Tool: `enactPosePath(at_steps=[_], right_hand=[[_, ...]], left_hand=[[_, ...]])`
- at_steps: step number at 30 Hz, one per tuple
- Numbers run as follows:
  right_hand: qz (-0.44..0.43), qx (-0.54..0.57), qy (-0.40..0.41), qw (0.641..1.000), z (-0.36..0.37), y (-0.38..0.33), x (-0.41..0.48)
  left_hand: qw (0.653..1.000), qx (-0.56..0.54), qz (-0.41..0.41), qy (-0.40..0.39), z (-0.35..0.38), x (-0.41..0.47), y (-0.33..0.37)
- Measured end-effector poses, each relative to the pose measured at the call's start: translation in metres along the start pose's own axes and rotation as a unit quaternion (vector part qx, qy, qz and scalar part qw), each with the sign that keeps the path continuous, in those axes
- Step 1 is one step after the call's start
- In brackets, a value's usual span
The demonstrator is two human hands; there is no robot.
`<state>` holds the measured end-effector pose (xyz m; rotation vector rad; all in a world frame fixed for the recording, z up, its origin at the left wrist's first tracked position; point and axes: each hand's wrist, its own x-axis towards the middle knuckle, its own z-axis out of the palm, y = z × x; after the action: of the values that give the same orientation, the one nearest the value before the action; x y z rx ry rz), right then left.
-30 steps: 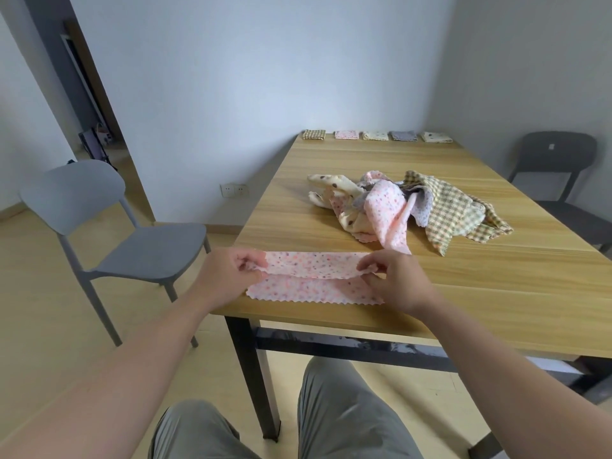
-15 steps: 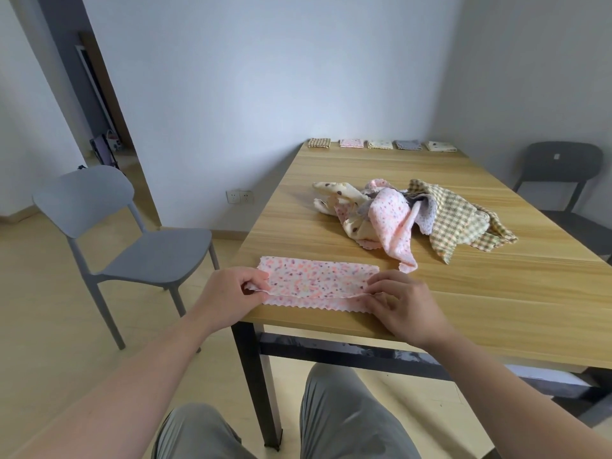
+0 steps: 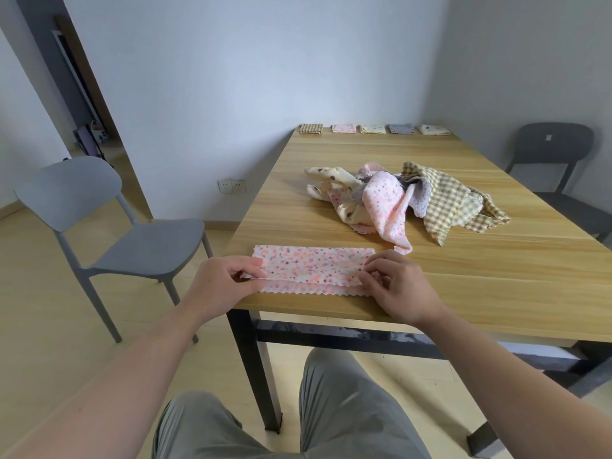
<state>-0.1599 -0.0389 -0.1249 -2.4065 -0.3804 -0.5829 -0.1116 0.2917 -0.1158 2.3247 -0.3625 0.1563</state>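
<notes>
A pink dotted cloth [image 3: 311,266] lies folded in half lengthwise near the front left corner of the wooden table [image 3: 496,279]. Its upper layer stops a little short of the wavy near edge. My left hand [image 3: 222,286] pinches the cloth's left end at the near edge. My right hand [image 3: 397,286] pinches its right end with curled fingers. Both hands rest at the table's front edge.
A heap of unfolded cloths [image 3: 404,197], pink, cream and checked, lies mid-table. Several small folded cloths [image 3: 374,128] line the far edge by the wall. A grey chair [image 3: 109,223] stands left of the table, a dark chair [image 3: 556,173] at the right.
Both hands have drawn the cloth's upper layer toward me and laid it down over the lower layer. The fold now lies flat, with the hands at its near corners.
</notes>
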Motion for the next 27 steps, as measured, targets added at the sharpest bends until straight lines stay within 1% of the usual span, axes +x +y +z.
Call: enactPosePath(at_steps=[3, 15, 21, 27], right_hand=[[0.001, -0.002, 0.009, 1.000, 0.0003, 0.0019, 0.0001], [0.006, -0.025, -0.021, 0.999, 0.0002, -0.0025, -0.0015], [0.016, -0.015, -0.016, 1.000, -0.0016, -0.0039, -0.0022], [0.014, -0.038, -0.047, 0.998, -0.0008, -0.0034, -0.0023]], left_hand=[[1.000, -0.004, 0.003, -0.014, -0.0018, 0.0006, -0.0022], [0.999, 0.012, 0.012, -0.035, -0.0027, 0.0013, -0.0079], [0.999, 0.025, 0.018, -0.028, -0.0006, 0.0014, -0.0076], [0.999, 0.046, 0.016, -0.018, 0.0005, 0.0008, -0.0052]])
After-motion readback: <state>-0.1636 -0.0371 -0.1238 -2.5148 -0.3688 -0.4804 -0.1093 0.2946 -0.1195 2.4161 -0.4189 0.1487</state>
